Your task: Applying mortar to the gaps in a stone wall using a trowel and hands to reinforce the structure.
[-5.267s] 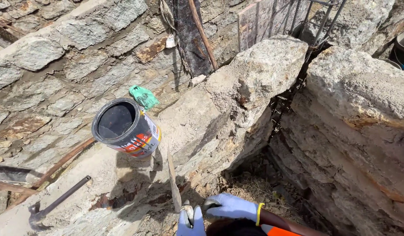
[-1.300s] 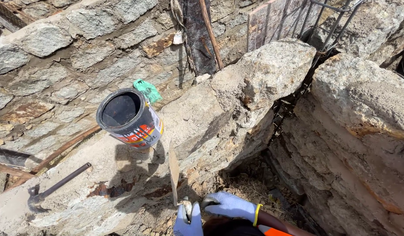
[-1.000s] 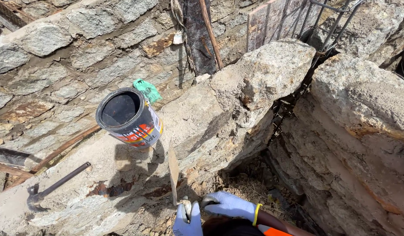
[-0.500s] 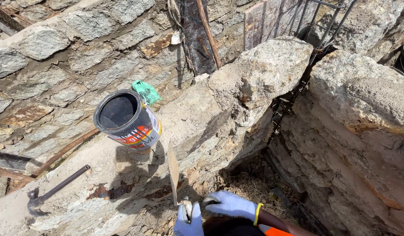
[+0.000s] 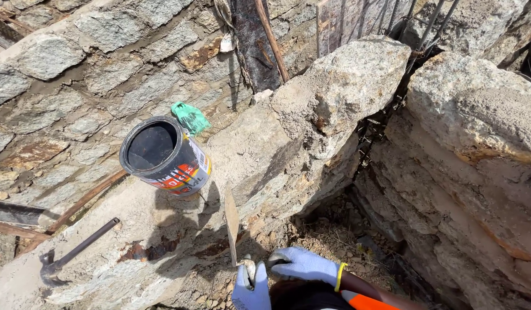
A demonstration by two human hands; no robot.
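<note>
Both of my hands wear pale blue-grey gloves at the bottom edge. My left hand [image 5: 251,289] grips the handle of a trowel [image 5: 231,223], whose narrow blade points up, edge-on, against the concrete ledge [image 5: 105,270]. My right hand [image 5: 304,265], with a yellow cuff and orange sleeve, reaches in from the right, its fingertips closed on the same handle. A black tin can [image 5: 165,155] with a red and white label lies tilted on the ledge just above and left of the blade, its open mouth showing a dark inside.
A green plastic scrap [image 5: 190,117] lies behind the can. A dark metal bar [image 5: 76,252] rests on the ledge at left. A big rough stone [image 5: 346,86] and a stone wall [image 5: 478,126] flank a dirt-filled gap [image 5: 334,229]. Steel rods [image 5: 426,23] rise at the top.
The view has shifted slightly; my hands and the trowel have stayed in the same place by the ledge, and the can has not moved.
</note>
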